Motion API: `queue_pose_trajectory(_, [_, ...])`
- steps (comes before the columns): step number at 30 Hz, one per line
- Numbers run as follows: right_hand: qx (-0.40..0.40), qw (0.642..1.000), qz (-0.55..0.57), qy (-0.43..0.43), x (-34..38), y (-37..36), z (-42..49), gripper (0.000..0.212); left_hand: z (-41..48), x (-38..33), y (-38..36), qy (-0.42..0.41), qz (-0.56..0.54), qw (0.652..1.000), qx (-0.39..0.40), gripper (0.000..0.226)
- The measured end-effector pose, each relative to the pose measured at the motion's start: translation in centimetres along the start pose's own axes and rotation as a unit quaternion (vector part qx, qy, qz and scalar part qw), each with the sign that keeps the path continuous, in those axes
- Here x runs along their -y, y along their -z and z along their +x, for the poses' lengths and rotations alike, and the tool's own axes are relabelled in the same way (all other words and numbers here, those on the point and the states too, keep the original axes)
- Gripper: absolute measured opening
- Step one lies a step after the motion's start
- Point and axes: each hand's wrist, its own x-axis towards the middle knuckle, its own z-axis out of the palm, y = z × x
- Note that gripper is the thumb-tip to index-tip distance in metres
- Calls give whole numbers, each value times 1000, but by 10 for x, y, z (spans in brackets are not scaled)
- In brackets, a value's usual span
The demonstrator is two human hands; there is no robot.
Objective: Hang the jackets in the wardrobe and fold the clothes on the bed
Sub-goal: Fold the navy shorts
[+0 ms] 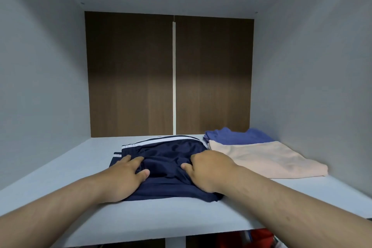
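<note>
Both hands [122,177] [209,171] flat, unclenched, on folded navy garment [167,159], beige [267,157], blue [237,136] folds beside

Slick, faintly shiny synthetic cloth in the navy garment [167,159], with smooth white stripes at the far edge. Soft, matt knit in the peach top [265,159], slightly fuzzy on the surface. Matt, finer cloth in the blue top [237,136] behind, loosely creased. Smooth, matt pale laminate on the shelf [60,167] and side walls [40,76], no visible grain. Dark brown wood-grain panel [130,76] at the back, low sheen, split by a plain pale strip [174,78]. Bare skin on left hand [124,175] and right hand [209,169], pressed on the slick cloth.
</note>
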Motion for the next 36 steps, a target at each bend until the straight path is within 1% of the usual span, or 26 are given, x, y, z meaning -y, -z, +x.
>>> queue_pose_trajectory(1, [8, 1000, 16, 3, 1, -2, 1, 51, 3, 2, 0, -6, -4, 1000, -2, 66])
queue_pose_trajectory(4, [78, 995, 59, -4, -2, -5, 3, 64, 10, 7, -2, -29, -36, 999, -10, 68])
queue_pose_trajectory(5, [91, 994, 56, -2, -4, -5, 5, 63, 12, 8, -3, -35, -46, 998, -13, 69])
queue_pose_trajectory(8, [109, 993, 45, 3, -9, -3, 14, 50, 20, 10, -1, -45, -63, 997, -3, 77])
queue_pose_trajectory(11, [103, 994, 47, -10, -11, -1, 23, 43, 23, 13, 4, -47, -108, 992, 41, 87])
queue_pose_trajectory(14, [56, 998, 20, -13, -11, -5, 28, 38, 24, 16, 2, -54, -87, 994, 38, 95])
queue_pose_trajectory(15, [39, 999, 2, -6, -10, -7, 29, 40, 25, 16, 0, -55, -77, 995, 29, 96])
queue_pose_trajectory(17, [4, 1000, 0, 3, -12, -9, 35, 51, 29, 15, -3, -53, -71, 996, 18, 95])
queue_pose_trajectory(18, [5, 1000, 7, -5, -15, -8, 41, 58, 31, 15, -3, -53, -70, 996, 18, 95])
queue_pose_trajectory(20, [25, 999, 31, -14, -24, -1, 60, 69, 37, 15, -2, -54, -77, 995, 18, 92])
queue_pose_trajectory(23, [78, 988, 123, -48, -37, 2, 87, 75, 45, 16, -1, -43, -113, 992, 25, 84])
queue_pose_trajectory(25, [123, 985, 110, -58, -39, -10, 102, 77, 52, 17, -3, -37, -104, 994, 20, 82])
queue_pose_trajectory(27, [142, 986, 60, -58, -37, -20, 113, 77, 62, 17, -4, -35, -80, 996, 11, 85])
queue_pose_trajectory(29, [108, 992, 33, -53, -35, -18, 121, 71, 72, 16, -6, -26, -69, 997, 3, 85])
queue_pose_trajectory(31, [55, 996, 45, -49, -36, -12, 125, 65, 84, 14, -7, -21, -59, 998, -8, 85])
queue_pose_trajectory(33, [41, 993, 101, -47, -39, -12, 124, 70, 96, 12, -9, -20, -53, 998, -22, 84])
queue_pose_trajectory(35, [54, 987, 148, -42, -44, -20, 118, 82, 108, 14, -14, -20, -66, 997, -44, 83])
queue_pose_trajectory(36, [62, 986, 151, -37, -46, -26, 116, 88, 113, 16, -16, -20, -72, 995, -65, 82])
